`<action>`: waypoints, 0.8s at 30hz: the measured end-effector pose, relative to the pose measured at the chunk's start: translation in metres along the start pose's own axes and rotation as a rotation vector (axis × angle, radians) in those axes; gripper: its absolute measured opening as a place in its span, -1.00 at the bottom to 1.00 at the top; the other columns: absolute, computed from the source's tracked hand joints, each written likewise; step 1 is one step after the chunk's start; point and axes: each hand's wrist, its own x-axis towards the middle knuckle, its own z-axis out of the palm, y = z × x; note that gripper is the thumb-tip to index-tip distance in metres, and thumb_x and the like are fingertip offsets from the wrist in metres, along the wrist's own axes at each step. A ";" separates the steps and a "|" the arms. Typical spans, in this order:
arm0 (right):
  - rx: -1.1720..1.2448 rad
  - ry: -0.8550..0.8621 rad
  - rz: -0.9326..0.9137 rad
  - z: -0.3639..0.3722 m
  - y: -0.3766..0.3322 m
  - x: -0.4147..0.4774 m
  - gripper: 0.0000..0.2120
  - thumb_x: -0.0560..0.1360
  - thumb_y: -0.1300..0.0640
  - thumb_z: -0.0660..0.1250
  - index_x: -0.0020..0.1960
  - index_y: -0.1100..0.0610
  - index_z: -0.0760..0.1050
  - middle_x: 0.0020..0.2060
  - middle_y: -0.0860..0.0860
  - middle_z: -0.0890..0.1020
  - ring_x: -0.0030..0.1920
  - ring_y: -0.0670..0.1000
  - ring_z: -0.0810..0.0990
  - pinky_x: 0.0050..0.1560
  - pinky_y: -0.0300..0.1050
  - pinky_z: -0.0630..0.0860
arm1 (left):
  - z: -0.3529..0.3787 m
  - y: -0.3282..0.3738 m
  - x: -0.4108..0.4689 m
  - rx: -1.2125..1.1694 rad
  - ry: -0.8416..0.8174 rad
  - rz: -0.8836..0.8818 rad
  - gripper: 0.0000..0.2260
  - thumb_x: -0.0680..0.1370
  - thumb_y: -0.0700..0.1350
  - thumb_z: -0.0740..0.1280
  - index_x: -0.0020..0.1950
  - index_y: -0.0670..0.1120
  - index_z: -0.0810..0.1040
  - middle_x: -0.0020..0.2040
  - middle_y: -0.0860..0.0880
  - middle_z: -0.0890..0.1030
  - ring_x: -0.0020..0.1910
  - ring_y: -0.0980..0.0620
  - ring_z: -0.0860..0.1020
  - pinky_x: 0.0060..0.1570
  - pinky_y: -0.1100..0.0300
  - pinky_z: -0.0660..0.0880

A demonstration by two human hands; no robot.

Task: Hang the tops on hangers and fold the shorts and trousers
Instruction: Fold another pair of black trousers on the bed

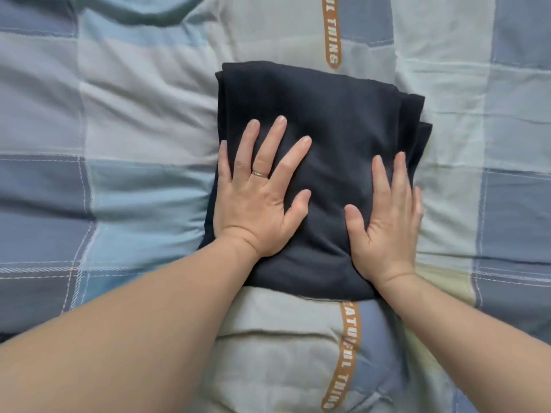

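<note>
A dark navy garment (328,114) lies folded into a thick rectangle in the middle of the bed. My left hand (259,198) presses flat on its left half, fingers spread, a ring on one finger. Flat on the garment's right edge lies my right hand (387,228), its fingers straight and close together. Neither hand grips the cloth. Several folded layers show at the garment's right side.
The bed is covered by a quilt (134,129) in blue, grey and pale green checks. An orange strip with white lettering (331,34) runs down its middle, passing under the garment. No hangers or other clothes are in view.
</note>
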 end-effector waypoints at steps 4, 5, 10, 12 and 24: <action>0.072 0.023 0.062 -0.006 -0.008 0.002 -0.18 0.50 -0.28 0.09 0.62 0.14 0.08 0.62 0.14 0.07 0.60 0.10 0.12 0.53 0.14 0.03 | -0.009 0.002 0.005 0.004 -0.015 -0.018 -0.40 0.54 0.18 0.17 0.58 0.13 0.22 0.63 -0.01 0.14 0.60 -0.12 0.02 0.52 -0.29 -0.01; 0.105 0.022 0.106 -0.010 -0.011 0.003 -0.12 0.46 -0.31 0.12 0.62 0.15 0.05 0.62 0.10 0.07 0.60 0.05 0.11 0.51 0.09 0.04 | -0.012 0.004 0.004 -0.009 -0.013 -0.033 -0.40 0.55 0.19 0.17 0.59 0.12 0.21 0.63 -0.01 0.13 0.60 -0.12 0.02 0.52 -0.27 -0.01; 0.556 0.004 0.433 -0.035 -0.021 0.003 -0.01 0.30 -0.35 0.42 0.56 0.08 0.19 0.46 -0.01 0.36 0.45 -0.06 0.34 0.43 -0.13 0.31 | -0.032 0.013 0.001 -0.213 0.095 -0.538 -0.17 0.50 0.37 0.18 0.64 -0.03 0.06 0.63 -0.07 0.10 0.56 -0.10 0.19 0.45 -0.10 0.19; 0.694 -0.098 0.568 -0.048 -0.024 0.003 -0.13 0.22 -0.38 0.46 0.41 -0.01 0.35 0.25 -0.13 0.52 0.19 -0.23 0.54 0.09 -0.35 0.46 | -0.039 0.018 -0.003 -0.296 0.053 -0.715 -0.11 0.45 0.43 0.24 0.62 -0.01 0.07 0.56 -0.08 0.26 0.47 -0.13 0.34 0.35 -0.07 0.29; 1.096 -0.839 1.154 -0.134 -0.020 -0.081 -0.43 0.17 -0.19 0.62 0.08 0.11 0.73 0.09 0.11 0.72 0.04 0.14 0.73 -0.04 0.04 0.66 | -0.120 0.035 -0.087 -0.674 -0.601 -0.909 -0.16 0.18 0.47 0.41 0.37 0.10 0.44 0.27 0.14 0.58 0.27 -0.01 0.55 0.31 -0.01 0.45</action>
